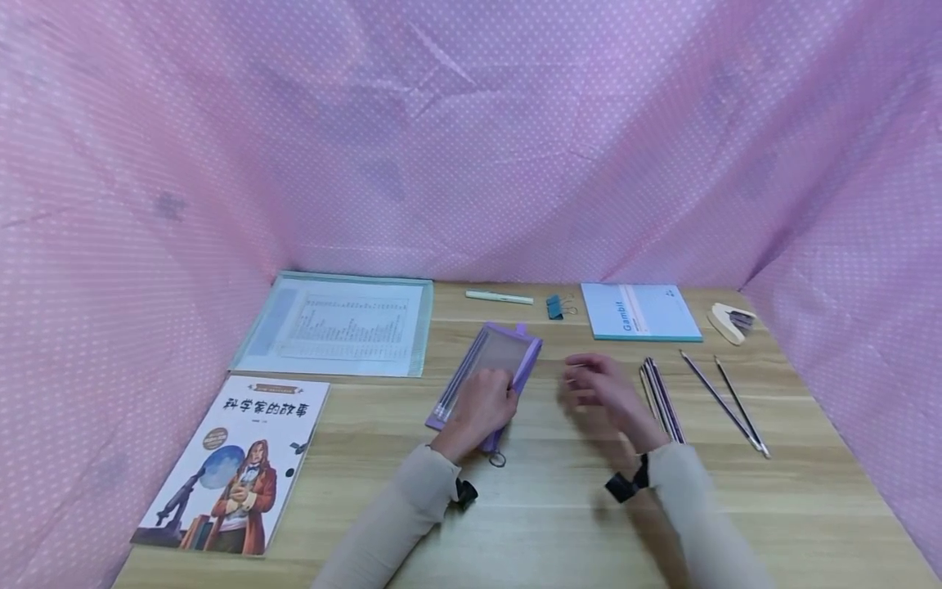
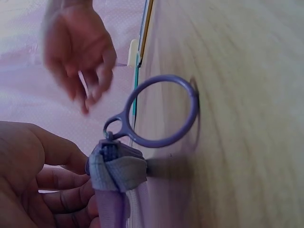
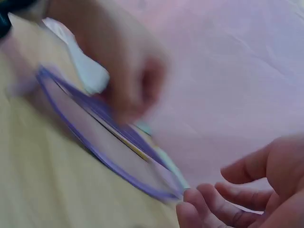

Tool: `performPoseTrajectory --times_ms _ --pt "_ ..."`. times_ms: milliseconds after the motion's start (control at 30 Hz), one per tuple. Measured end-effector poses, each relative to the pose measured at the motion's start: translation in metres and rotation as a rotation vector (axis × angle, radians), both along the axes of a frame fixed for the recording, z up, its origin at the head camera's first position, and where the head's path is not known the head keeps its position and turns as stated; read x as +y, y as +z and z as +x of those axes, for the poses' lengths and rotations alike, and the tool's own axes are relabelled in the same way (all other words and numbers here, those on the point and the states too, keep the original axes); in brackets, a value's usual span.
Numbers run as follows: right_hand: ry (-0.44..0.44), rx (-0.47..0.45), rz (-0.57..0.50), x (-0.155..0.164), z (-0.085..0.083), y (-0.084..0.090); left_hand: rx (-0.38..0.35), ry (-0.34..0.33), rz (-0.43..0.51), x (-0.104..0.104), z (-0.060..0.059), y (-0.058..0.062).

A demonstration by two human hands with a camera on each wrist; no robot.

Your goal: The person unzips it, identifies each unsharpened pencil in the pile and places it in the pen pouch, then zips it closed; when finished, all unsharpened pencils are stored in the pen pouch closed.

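A purple mesh pencil case (image 1: 495, 348) with a zip lies on the table, several pencils (image 1: 459, 382) inside along its left side. My left hand (image 1: 482, 405) grips the case by its zipped edge, fingers curled. Close up in the left wrist view, a purple ring (image 2: 164, 110) hangs at the zip's end beside that hand's thumb. To the right of the case, my right hand (image 1: 607, 393) hovers above the table, fingers loosely bent and holding nothing. Just beyond it lies a bundle of several pencils (image 1: 661, 401). In the right wrist view the case's mouth gapes, and the left hand is blurred.
Two loose pencils (image 1: 724, 405) lie further right. Along the back are a light green pen (image 1: 499, 297), a teal binder clip (image 1: 555, 307), a blue notebook (image 1: 640, 312) and a white stapler-like object (image 1: 727, 324). A document folder (image 1: 334, 325) and an illustrated book (image 1: 235, 466) lie at left.
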State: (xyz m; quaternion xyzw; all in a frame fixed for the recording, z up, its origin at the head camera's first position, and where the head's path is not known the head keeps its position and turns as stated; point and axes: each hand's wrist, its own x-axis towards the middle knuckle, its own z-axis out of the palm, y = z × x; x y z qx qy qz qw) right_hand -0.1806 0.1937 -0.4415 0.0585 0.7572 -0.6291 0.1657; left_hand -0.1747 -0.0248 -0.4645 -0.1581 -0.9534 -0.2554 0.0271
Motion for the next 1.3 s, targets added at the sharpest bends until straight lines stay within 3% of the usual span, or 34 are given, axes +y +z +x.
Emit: performPoseTrajectory --times_ms 233,467,667,833,933,1133,1300 --pt "-0.065 0.125 0.18 0.098 0.006 0.009 0.003 -0.005 0.003 0.0 0.001 0.001" --pt "-0.007 0.045 0.45 0.165 0.026 -0.016 -0.019 -0.002 0.012 0.0 0.001 0.0" --pt "0.018 0.046 0.627 0.173 0.03 -0.031 0.054 -0.006 -0.023 0.0 0.001 0.0" --pt "0.024 0.106 0.709 0.17 0.027 -0.035 0.044 -0.009 -0.016 0.001 0.001 -0.001" --pt "0.005 0.13 0.711 0.173 0.027 -0.036 0.039 -0.009 -0.019 0.001 0.001 -0.001" --pt "-0.063 0.086 0.648 0.182 0.033 -0.031 0.03 -0.016 -0.005 0.002 0.0 -0.001" --pt "-0.042 0.104 0.735 0.186 0.035 -0.028 0.019 -0.014 -0.002 0.002 0.001 -0.002"
